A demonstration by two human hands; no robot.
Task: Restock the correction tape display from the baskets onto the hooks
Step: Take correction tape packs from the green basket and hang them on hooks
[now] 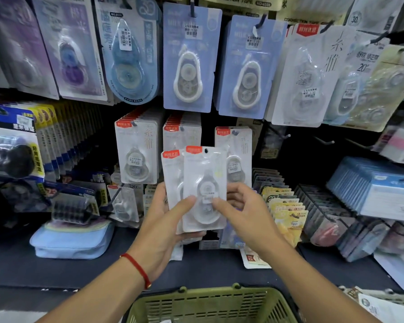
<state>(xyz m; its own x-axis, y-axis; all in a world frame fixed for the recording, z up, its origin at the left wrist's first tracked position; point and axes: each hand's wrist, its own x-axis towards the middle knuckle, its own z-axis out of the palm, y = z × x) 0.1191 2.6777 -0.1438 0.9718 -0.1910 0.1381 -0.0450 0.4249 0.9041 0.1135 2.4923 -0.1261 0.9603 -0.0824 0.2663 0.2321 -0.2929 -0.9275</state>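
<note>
My left hand (166, 220) grips a small stack of white correction tape packs with red top labels; its thumb lies on the front pack (204, 178). My right hand (243, 208) pinches the same front pack from the right side. A second pack (172, 173) shows behind it on the left. Behind the packs, three hooks carry matching white packs: left (135, 152), middle (181, 136) and right (234, 145). A green basket (210, 304) sits below my arms at the bottom edge.
Blue and purple correction tape cards (188, 59) hang on the upper row. Bare hooks (282, 136) stick out to the right of the white packs. A pale blue pouch (72, 238) lies on the dark shelf at left. Yellow packs (287, 210) and blue boxes (378, 185) fill racks at right.
</note>
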